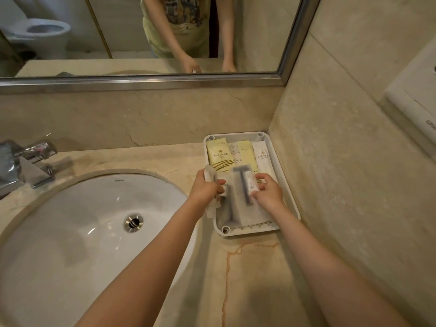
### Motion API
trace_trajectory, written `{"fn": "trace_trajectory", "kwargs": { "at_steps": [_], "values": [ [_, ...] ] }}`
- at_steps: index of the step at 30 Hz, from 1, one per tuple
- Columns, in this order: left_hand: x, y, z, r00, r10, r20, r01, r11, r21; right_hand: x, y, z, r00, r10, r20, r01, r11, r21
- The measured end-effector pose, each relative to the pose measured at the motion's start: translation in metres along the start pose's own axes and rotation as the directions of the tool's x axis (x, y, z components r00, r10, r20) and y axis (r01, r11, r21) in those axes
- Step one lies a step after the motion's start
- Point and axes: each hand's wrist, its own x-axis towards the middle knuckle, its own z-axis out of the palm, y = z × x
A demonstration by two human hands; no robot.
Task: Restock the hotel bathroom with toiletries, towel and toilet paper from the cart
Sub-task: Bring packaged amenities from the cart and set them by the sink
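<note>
A white amenity tray [284, 175] stands on the marble counter in the corner by the right wall. At its back lie a yellow packet [218, 156], a thin yellow sachet [246, 153] and a white packet [263, 156]. My right hand [269, 192] pinches a clear-wrapped razor packet [244, 187] over the tray's middle. My left hand [205, 187] grips another clear wrapped packet [211, 204] at the tray's left rim. More clear packets lie under them in the tray's front half.
A white oval sink [82, 232] with a chrome drain fills the counter's left. A chrome faucet [26, 164] stands behind it. A framed mirror [141, 81] runs along the back wall. A white wall-mounted unit [415, 100] hangs on the right wall.
</note>
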Motion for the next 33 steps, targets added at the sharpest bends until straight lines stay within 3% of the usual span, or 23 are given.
{"fn": "trace_trajectory", "kwargs": {
  "at_steps": [4,8,12,13,15,17,19,21,23,25,27,28,30,33],
  "values": [
    [0.004,-0.003,-0.008,0.998,-0.06,0.011,0.06,0.998,-0.028,0.0,0.008,0.016,0.999,-0.032,-0.026,0.026,0.982,-0.186],
    [0.002,0.0,-0.004,0.996,-0.038,0.078,0.044,0.996,-0.073,-0.005,0.014,0.019,0.998,-0.008,-0.066,-0.008,0.972,-0.235],
    [-0.003,0.005,0.008,0.987,-0.017,0.157,0.046,0.982,-0.182,-0.008,0.014,0.01,0.991,-0.122,-0.051,0.091,0.908,-0.408],
    [-0.003,0.006,0.01,0.986,-0.019,0.164,0.05,0.981,-0.19,-0.009,0.012,0.006,0.989,-0.13,-0.076,0.091,0.918,-0.385],
    [-0.004,0.006,0.017,0.988,-0.028,0.155,0.064,0.97,-0.233,-0.011,0.002,-0.006,1.0,0.001,-0.006,-0.001,1.0,-0.012],
    [-0.004,0.006,0.025,0.987,-0.044,0.155,0.1,0.923,-0.371,-0.018,-0.007,-0.019,0.938,0.059,0.342,-0.218,0.867,0.449],
    [-0.004,0.006,0.034,0.977,-0.04,0.211,0.133,0.884,-0.448,-0.022,-0.008,-0.025,0.866,-0.008,0.5,-0.299,0.793,0.531],
    [-0.003,0.004,0.042,0.964,-0.045,0.262,0.138,0.927,-0.349,-0.026,-0.007,-0.027,0.884,-0.022,0.467,-0.204,0.881,0.427],
    [-0.003,0.003,0.049,0.968,-0.046,0.246,0.087,0.984,-0.157,-0.026,-0.006,-0.029,0.944,-0.003,0.331,-0.115,0.935,0.335],
    [-0.004,0.003,0.053,0.974,-0.04,0.223,0.067,0.991,-0.118,-0.024,-0.001,-0.038,0.982,0.013,0.188,-0.07,0.951,0.301],
    [-0.004,0.002,0.056,0.979,-0.035,0.201,0.062,0.99,-0.126,-0.022,0.006,-0.049,0.995,-0.004,0.102,-0.005,0.996,0.094],
    [-0.004,0.0,0.056,0.981,-0.025,0.192,0.034,0.998,-0.046,-0.022,0.008,-0.054,0.994,-0.028,0.11,0.036,0.997,-0.071],
    [-0.006,-0.008,0.057,0.975,0.017,0.221,-0.064,0.976,0.21,-0.022,0.008,-0.058,0.982,-0.06,0.177,0.122,0.924,-0.363],
    [-0.011,-0.016,0.062,0.967,0.066,0.244,-0.172,0.88,0.444,-0.019,0.003,-0.056,0.971,-0.078,0.225,0.212,0.713,-0.668]
  ]
}}
